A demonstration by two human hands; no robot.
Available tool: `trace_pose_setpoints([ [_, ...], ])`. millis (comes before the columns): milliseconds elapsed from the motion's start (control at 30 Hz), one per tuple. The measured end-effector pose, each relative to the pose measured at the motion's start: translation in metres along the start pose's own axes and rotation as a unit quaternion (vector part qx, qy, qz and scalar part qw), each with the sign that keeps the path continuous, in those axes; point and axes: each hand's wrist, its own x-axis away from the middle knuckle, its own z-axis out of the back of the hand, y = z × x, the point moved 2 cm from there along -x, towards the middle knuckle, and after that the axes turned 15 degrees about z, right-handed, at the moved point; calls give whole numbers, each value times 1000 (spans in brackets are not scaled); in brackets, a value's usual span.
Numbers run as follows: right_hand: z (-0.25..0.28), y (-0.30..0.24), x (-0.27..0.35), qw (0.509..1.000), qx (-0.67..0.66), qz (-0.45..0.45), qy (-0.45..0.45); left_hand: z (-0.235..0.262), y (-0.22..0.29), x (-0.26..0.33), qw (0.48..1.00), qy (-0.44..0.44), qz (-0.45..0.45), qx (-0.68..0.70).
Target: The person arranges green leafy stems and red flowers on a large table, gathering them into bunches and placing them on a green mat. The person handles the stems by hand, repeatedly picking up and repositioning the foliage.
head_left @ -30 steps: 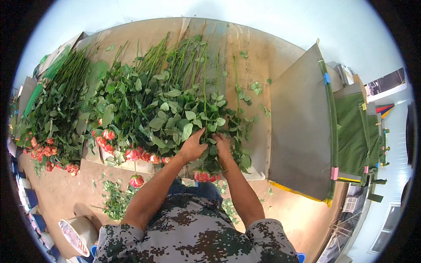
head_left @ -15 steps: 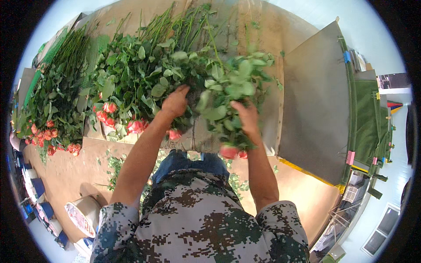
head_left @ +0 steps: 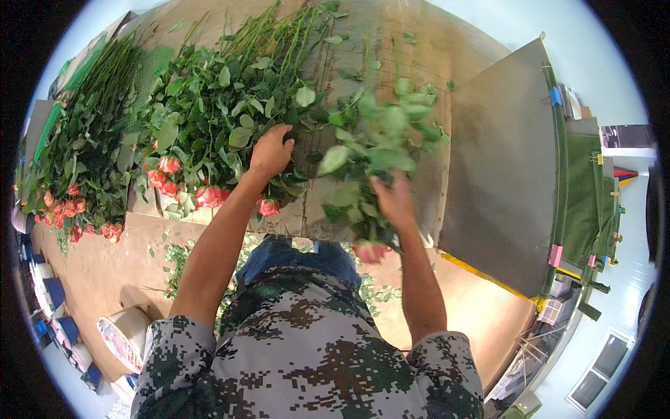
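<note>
My left hand [head_left: 271, 151] rests at the right edge of a pile of leafy roses [head_left: 209, 105], its thumb apart from the fingers and nothing seen in its grasp. The pile's pink-red blooms face me and its stems point away. My right hand [head_left: 396, 202] is closed round the stems of a small bunch of roses [head_left: 342, 160], blurred by motion. A pink bloom [head_left: 370, 252] hangs over the table's near edge below that hand. Leaves hide some of its fingers.
On the left lies another rose bundle [head_left: 80, 153] on green netting. A grey upright panel [head_left: 499, 167] borders the worn table [head_left: 317, 202] on the right. Loose leaves [head_left: 174, 262] litter the floor, and a white tub [head_left: 125, 335] stands at lower left.
My left hand has drawn slightly left and up, its thumb now spread. My right hand and its roses have shifted a little, their bloom lower and nearer me.
</note>
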Motion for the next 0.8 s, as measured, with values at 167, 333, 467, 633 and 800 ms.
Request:
trace_pose_setpoints([
  [167, -73, 72, -8, 991, 71, -113, -32, -13, 54, 47, 995, -57, -15, 79],
  [333, -73, 42, -15, 968, -97, -222, 64, -85, 34, 86, 990, -135, 25, -11],
  [467, -83, 101, -11, 962, -113, -221, 113, -80, 62, 102, 969, -212, 112, -53],
  [633, -71, 72, -17, 979, -74, -163, 98, -88, 52, 102, 976, -192, 83, 56],
  [800, -71, 52, -22, 984, 84, -151, 45, -102, 44, 103, 980, -185, 70, 38],
])
